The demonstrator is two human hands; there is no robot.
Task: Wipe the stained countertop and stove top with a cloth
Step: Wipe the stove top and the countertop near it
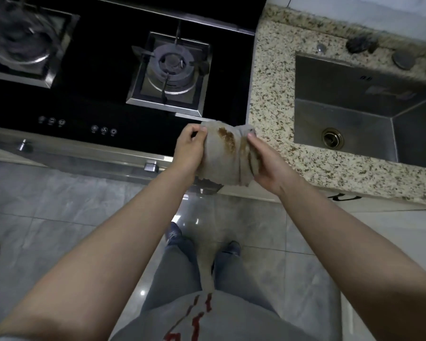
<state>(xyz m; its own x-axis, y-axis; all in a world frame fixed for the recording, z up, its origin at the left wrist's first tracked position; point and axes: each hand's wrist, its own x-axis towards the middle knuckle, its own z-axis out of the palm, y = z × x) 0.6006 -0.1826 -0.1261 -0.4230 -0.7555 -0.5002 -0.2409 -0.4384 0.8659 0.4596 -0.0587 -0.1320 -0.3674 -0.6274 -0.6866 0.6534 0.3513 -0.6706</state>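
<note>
Grey cloth (225, 153), smeared brown, is hanging in the air between both hands at the stove top's (103, 102) front edge; the left hand (190, 148) and right hand (266, 163) are each pinching a side, speckled bench (271, 94) just beside.

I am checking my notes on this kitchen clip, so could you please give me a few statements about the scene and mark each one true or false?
1. Both hands hold the cloth. True: the left hand and right hand grip its two sides.
2. The cloth is spotless. False: it carries brown stains.
3. The cloth lies flat on the stove top. False: it is held up in the air at the stove's front edge.
4. The sink is set into the speckled countertop, right of the stove. True.
5. A pot sits on the near burner. False: that burner is bare.
</note>
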